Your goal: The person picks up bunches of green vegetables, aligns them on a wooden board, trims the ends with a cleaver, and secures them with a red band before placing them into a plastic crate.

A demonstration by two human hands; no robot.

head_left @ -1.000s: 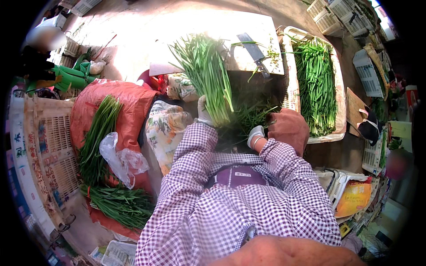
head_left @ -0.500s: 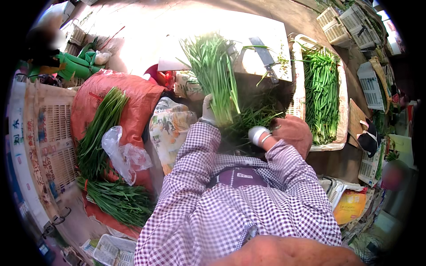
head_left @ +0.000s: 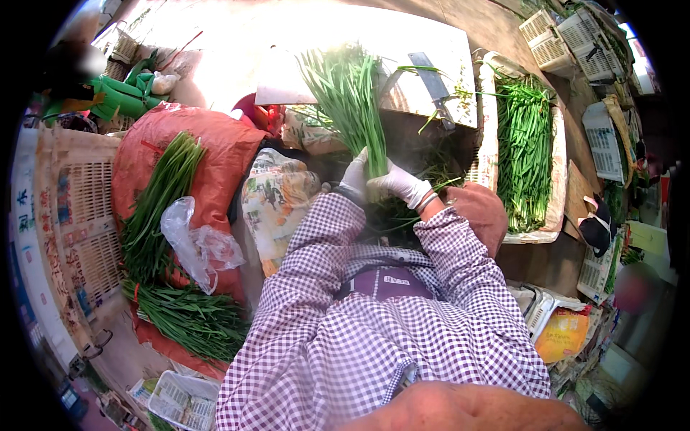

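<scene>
A bunch of garlic chives (head_left: 348, 97) stands nearly upright before me, leaf tips pointing away and reaching over the white board. My left hand (head_left: 355, 174), in a white glove, is wrapped round its lower stems from the left. From the right, my gloved right hand (head_left: 401, 184) closes on the base of the same bunch, and its fingertips are partly hidden by the stems. Below and behind my hands lies a heap of loose green leaves (head_left: 431, 176) in shadow. A cleaver (head_left: 431, 86) rests on the board (head_left: 453, 50), with a few stray stalks beside it.
To the right, a long pale basket (head_left: 557, 179) holds many chives. On the left, more chives (head_left: 162, 201) and a clear plastic bag (head_left: 194, 237) lie on an orange-red sack (head_left: 233, 136). A brown rounded cushion-like shape (head_left: 478, 215) sits by my right forearm. Crates (head_left: 543, 39) stand farther off.
My right hand has moved up and left from the loose leaves onto the base of the bunch. The bunch, still in my left hand, has shifted slightly right.
</scene>
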